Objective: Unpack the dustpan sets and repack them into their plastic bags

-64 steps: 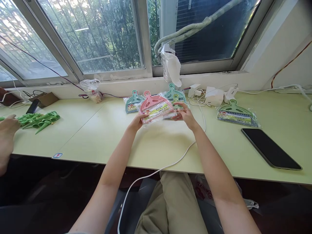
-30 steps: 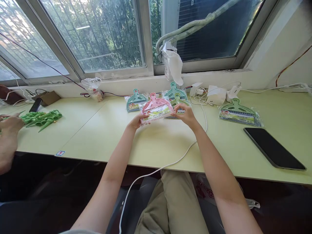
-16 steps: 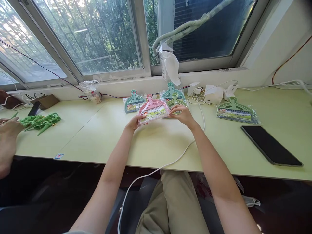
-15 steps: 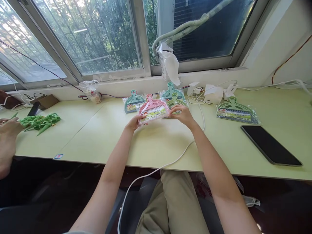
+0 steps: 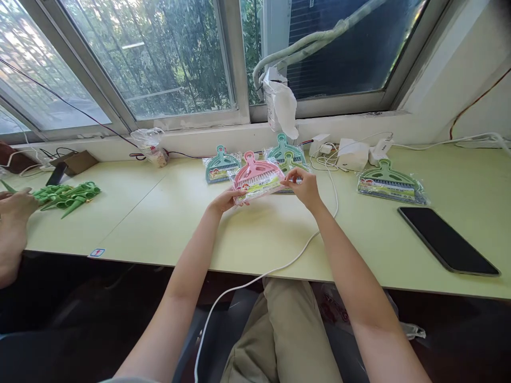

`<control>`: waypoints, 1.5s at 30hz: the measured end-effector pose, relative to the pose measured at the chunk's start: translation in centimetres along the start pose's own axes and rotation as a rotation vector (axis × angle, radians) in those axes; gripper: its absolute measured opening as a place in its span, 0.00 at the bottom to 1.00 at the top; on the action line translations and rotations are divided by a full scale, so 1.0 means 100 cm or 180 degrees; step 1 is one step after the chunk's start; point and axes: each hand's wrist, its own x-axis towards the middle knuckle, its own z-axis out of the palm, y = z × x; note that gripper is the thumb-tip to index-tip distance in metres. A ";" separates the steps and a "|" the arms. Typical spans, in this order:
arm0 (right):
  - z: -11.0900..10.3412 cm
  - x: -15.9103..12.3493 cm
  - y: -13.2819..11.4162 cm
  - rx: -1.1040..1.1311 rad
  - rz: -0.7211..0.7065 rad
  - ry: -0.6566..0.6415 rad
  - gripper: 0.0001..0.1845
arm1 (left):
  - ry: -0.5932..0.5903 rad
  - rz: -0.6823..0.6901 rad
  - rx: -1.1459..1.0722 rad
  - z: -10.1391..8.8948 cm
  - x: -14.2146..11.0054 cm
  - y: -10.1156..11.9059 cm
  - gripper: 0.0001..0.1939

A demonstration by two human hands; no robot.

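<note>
A pink dustpan and brush set in clear plastic wrap is held up over the table, handle pointing away from me. My left hand is closed on its lower left corner, thumb on top. With fingertips pinched, my right hand grips the wrap at the right edge. Behind it lie a blue-green dustpan set on the left and another blue-green dustpan set on the right. A green dustpan set overlaps that one, partly hidden by my right hand.
Another green dustpan set lies at the right, above a black phone. A white cable crosses the table and hangs over its edge. At the left, another person's hand is beside green pointed pieces. A plastic bag stands by the window.
My right fingers have shifted slightly up along the wrap's right edge and look more tightly pinched. The pink set stays in my hands. The whole view has shifted a little.
</note>
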 end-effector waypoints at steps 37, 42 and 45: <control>0.021 -0.012 0.005 0.0479 0.0819 0.0333 0.17 | -0.0436 0.0132 0.0832 0.016 -0.013 0.008 0.51; 0.023 -0.013 0.006 0.0625 0.0906 0.0438 0.18 | -0.0431 0.0171 0.0755 0.017 -0.011 0.007 0.51; 0.024 -0.013 0.007 0.0646 0.0937 0.0525 0.17 | -0.0433 0.0188 0.0723 0.016 -0.010 0.006 0.49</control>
